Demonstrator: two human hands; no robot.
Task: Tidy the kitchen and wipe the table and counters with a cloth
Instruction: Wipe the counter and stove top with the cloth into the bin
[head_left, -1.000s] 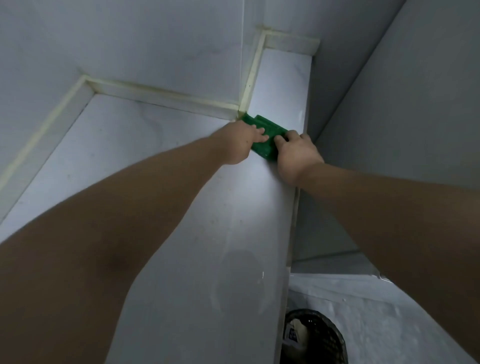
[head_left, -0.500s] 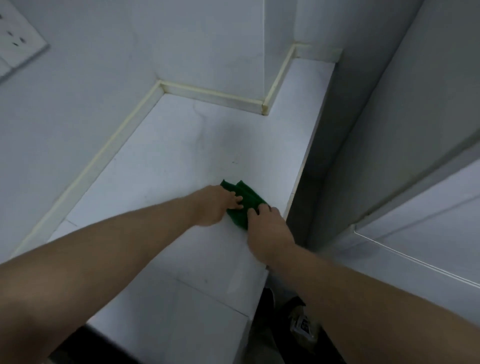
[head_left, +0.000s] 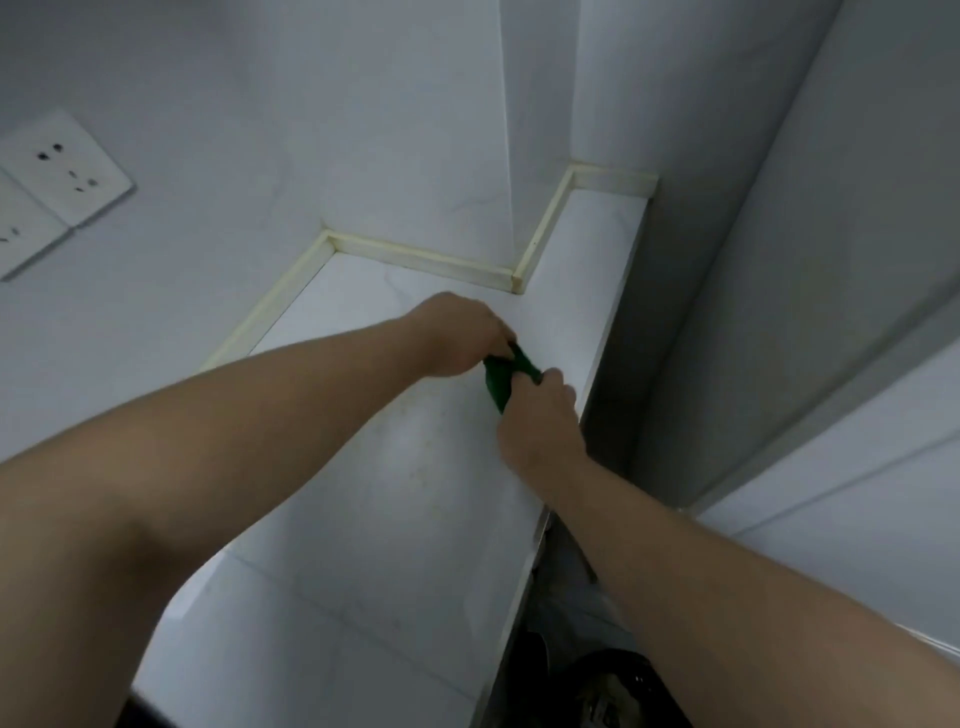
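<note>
A small green cloth (head_left: 500, 382) is bunched between my two hands just above the white counter (head_left: 395, 499), near its right edge. My left hand (head_left: 457, 335) grips the cloth's upper end with curled fingers. My right hand (head_left: 540, 415) grips its lower end, fingers curled over it. Most of the cloth is hidden inside the two hands.
The counter runs into a stepped wall corner lined with a yellowish sealing strip (head_left: 426, 260). A white socket plate (head_left: 62, 171) sits on the left wall. A tall grey cabinet side (head_left: 753, 312) stands to the right, with a dark gap and a dark bin (head_left: 613, 686) below.
The hands dragged the cloth back from the wall corner along the counter. It lay flat under my fingers before; now it is gathered up and gripped by both hands.
</note>
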